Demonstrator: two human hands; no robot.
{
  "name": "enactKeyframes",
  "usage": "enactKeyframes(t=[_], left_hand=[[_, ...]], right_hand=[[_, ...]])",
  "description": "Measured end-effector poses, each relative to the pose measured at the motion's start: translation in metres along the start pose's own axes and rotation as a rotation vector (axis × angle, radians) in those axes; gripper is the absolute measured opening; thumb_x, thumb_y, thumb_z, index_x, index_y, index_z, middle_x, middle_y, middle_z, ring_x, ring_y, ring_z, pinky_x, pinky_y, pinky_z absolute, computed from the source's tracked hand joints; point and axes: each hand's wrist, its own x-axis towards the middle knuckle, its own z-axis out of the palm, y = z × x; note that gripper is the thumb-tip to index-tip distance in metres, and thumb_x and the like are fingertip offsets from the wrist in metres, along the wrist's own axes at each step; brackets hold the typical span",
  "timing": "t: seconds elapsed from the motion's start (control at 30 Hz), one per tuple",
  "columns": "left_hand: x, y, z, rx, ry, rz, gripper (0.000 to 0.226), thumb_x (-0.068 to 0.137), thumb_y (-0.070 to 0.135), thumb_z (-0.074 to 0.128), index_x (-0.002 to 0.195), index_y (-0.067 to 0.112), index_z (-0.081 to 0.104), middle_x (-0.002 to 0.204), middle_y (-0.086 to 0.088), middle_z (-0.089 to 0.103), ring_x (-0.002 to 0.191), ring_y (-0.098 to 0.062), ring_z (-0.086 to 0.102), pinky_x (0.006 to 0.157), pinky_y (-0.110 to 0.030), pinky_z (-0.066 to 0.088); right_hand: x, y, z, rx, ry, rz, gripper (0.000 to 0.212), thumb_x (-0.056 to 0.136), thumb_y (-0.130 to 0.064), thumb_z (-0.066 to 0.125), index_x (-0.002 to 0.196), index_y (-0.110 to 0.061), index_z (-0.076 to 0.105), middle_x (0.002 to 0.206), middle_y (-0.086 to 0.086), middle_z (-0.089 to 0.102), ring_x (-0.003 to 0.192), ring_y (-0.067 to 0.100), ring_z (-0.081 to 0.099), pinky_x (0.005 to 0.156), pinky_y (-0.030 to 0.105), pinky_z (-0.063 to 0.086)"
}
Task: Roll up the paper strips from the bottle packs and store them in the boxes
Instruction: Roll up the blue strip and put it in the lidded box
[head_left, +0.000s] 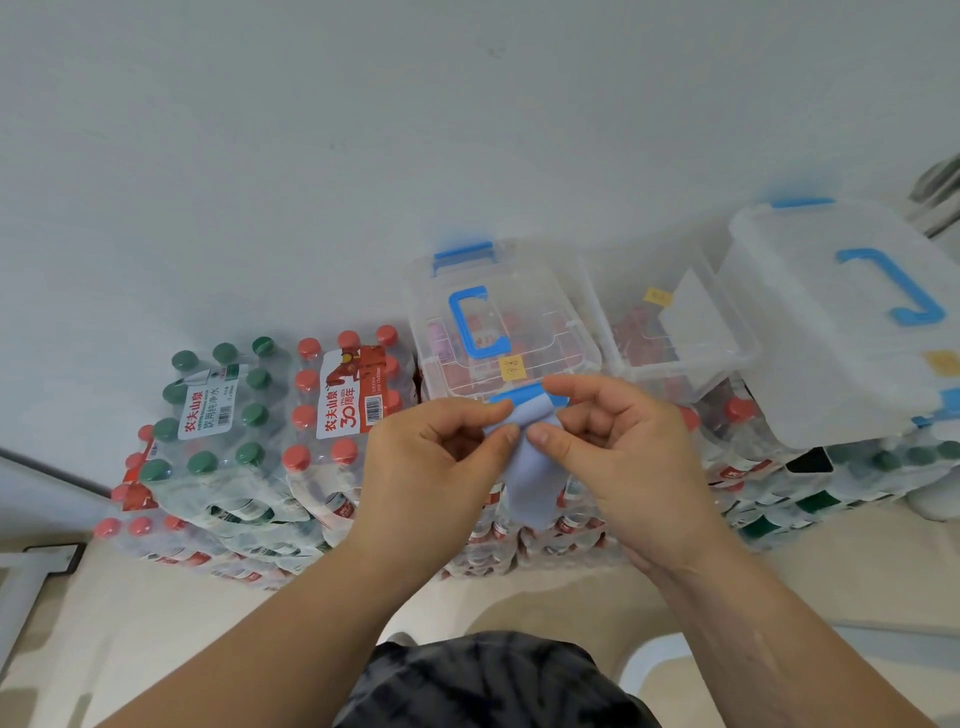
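Step in hand: rolling. Storing not started for this strip.

- Both of your hands are on the paper strip (530, 488). Left hand (441, 457) pinches its upper end between thumb and forefinger. Right hand (613, 441) has thumb and curled fingers on the same end from the other side.
- The strip is in the air in front of you, just in front of the closed box (498, 322) and above the bottle packs (343, 405). The top looks curled over; the tail hangs loose below your fingers. So the roll is only begun, by my read.
- Boxes: three clear ones with blue handles sit on top of the packs against the wall. The closed box has its lid on and a yellow label (511, 368) near the front edge. The middle box (670, 332) looks open at the top, but I can't be sure. The right box (831, 322) has its lid on.

Next move, my call: wind the tail up with your fingertips, keeping the edges lined up so the roll doesn't cone out. Hold the finished roll pinched in one hand or it will likely spring open. Then take it to the middle box if that is really open; otherwise you'd need a free hand for the front latch on the closed one.
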Motion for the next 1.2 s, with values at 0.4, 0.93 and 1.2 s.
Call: enactKeyframes(t=[0.4,0.93,1.2], left_hand=[[0.004,-0.001,-0.011,-0.25,-0.155,-0.107,0.02,0.072,0.013,0.076,0.092,0.013,0.077,0.085,-0.01,0.077,0.083,-0.031,0.072,0.074,-0.037,0.063],[0.002,-0.004,-0.012,-0.196,-0.19,-0.107,0.026,0.084,-0.002,0.071,0.105,0.013,0.075,0.089,-0.011,0.076,0.085,-0.031,0.072,0.077,-0.041,0.062],[0.003,-0.006,-0.014,-0.157,-0.139,-0.097,0.025,0.082,-0.003,0.073,0.1,0.013,0.078,0.094,-0.001,0.078,0.09,-0.019,0.074,0.081,-0.033,0.061]], right_hand=[[-0.003,-0.002,-0.002,0.069,0.003,-0.016,0.016,0.084,-0.003,0.076,0.091,-0.016,0.07,0.083,0.0,0.079,0.078,0.011,0.076,0.07,0.02,0.057],[-0.005,-0.004,-0.001,0.063,0.031,-0.027,0.012,0.084,0.0,0.075,0.089,-0.01,0.07,0.08,-0.002,0.079,0.076,0.01,0.075,0.068,0.02,0.058],[-0.01,-0.006,0.004,-0.001,0.006,0.011,0.018,0.088,-0.013,0.074,0.102,-0.021,0.066,0.081,0.006,0.079,0.083,0.02,0.077,0.073,0.029,0.062]])
